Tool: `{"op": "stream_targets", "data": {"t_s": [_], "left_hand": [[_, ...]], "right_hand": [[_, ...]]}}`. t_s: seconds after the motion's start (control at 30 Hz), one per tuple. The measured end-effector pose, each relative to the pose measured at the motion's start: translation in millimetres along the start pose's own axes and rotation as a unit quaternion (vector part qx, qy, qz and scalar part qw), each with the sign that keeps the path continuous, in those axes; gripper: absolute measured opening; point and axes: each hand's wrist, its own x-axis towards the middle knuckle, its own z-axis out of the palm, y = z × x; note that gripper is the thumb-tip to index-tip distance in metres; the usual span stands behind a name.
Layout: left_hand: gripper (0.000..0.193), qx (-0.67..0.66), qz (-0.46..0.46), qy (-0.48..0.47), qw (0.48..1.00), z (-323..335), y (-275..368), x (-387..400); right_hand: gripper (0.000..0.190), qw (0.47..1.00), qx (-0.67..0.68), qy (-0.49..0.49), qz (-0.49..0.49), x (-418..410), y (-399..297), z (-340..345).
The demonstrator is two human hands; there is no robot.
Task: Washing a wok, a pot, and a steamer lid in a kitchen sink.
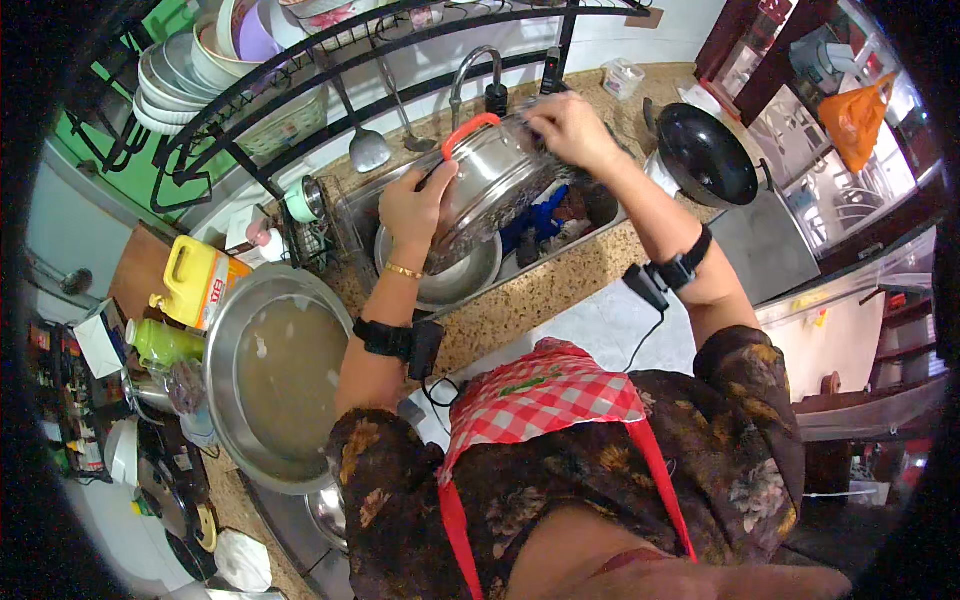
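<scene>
A stainless steel pot [499, 169] with a red-covered handle is tilted on its side over the sink, water spilling around its rim. My left hand [414, 206] grips the pot at its left edge. Against the pot's far right side is my right hand [568, 129], its fingers bent and blurred; whether they hold something is unclear. Below the pot, a metal basin [469, 274] stands in the left sink bowl. Blue cloth or gloves [546, 214] and dark items lie in the right sink bowl. The faucet [476, 56] arches behind the pot.
A large metal basin of cloudy water [289, 375] stands on the left counter, beside a yellow jug [196, 281]. A black wok [707, 154] sits at the right. A black rack [315, 75] with stacked bowls, a spatula [369, 150] and a ladle [418, 142] spans the back.
</scene>
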Motion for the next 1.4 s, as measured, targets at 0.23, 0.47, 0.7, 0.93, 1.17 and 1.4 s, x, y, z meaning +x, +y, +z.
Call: {"op": "stream_targets", "data": {"t_s": [0.23, 0.47, 0.7, 0.93, 1.17, 1.4], "left_hand": [[0.060, 0.019, 0.021, 0.040, 0.999, 8, -6, -2], [0.065, -0.007, -0.009, 0.016, 1.000, 13, -12, -8], [0.064, -0.017, -0.013, 0.030, 0.999, 17, -15, -10], [0.057, -0.055, 0.002, 0.017, 0.998, 8, -7, -15], [0.058, -0.150, -0.036, 0.025, 0.988, 6, -20, -4], [0.061, 0.007, -0.050, -0.033, 0.998, 12, 7, -5]], "right_hand": [[0.018, 1.000, 0.009, -0.017, -0.024, 0, -11, 5], [0.018, 0.969, 0.040, -0.084, 0.227, -9, 31, 6], [0.015, 0.998, 0.022, -0.058, -0.015, 5, -26, 14], [0.020, 0.947, 0.205, -0.118, 0.217, -18, 74, 10], [0.014, 0.875, 0.371, -0.016, 0.312, 9, 75, -54], [0.036, 0.978, 0.154, -0.130, 0.057, 21, -22, -26]]}}
